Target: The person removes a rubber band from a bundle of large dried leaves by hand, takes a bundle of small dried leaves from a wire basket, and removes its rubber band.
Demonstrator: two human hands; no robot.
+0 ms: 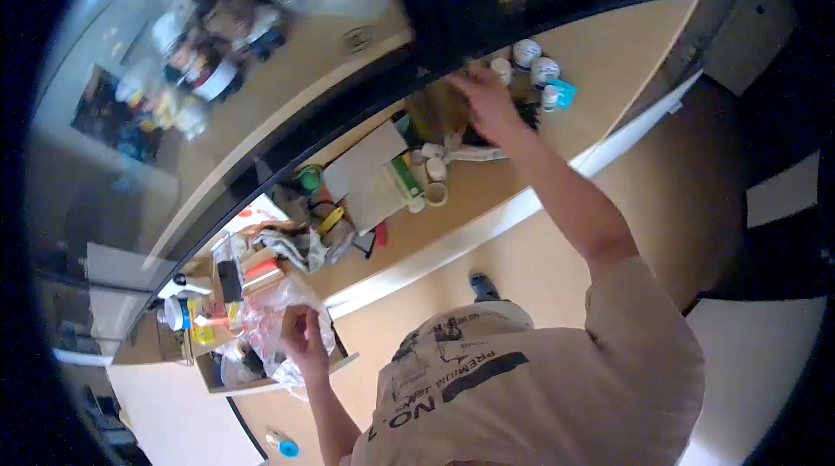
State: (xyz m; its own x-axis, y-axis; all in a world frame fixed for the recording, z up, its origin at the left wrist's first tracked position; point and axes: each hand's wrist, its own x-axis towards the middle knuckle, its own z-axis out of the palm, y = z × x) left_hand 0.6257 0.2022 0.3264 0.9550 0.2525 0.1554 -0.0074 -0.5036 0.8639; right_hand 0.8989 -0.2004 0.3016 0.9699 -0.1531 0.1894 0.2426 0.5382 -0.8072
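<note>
My left hand [303,336] is over an open drawer [348,363] at the lower left, its fingers curled on a crumpled clear plastic bag [287,296] with red markings. My right hand [489,101] reaches to the back of the cabinet surface, beside a blurred olive-brown item [430,109]. Its fingers are smeared, and whether they grip that item does not show. Close to this hand are white bottles [526,53], a teal box [564,92] and a dark bristly thing [524,118].
Papers [365,162], a green-and-white box [403,177], a cup [436,195] and a cluttered pile [300,244] lie along the cabinet top. Dark-framed glass [296,149] borders the back, with figurines behind it. A blue-and-white roll [287,447] is on the floor.
</note>
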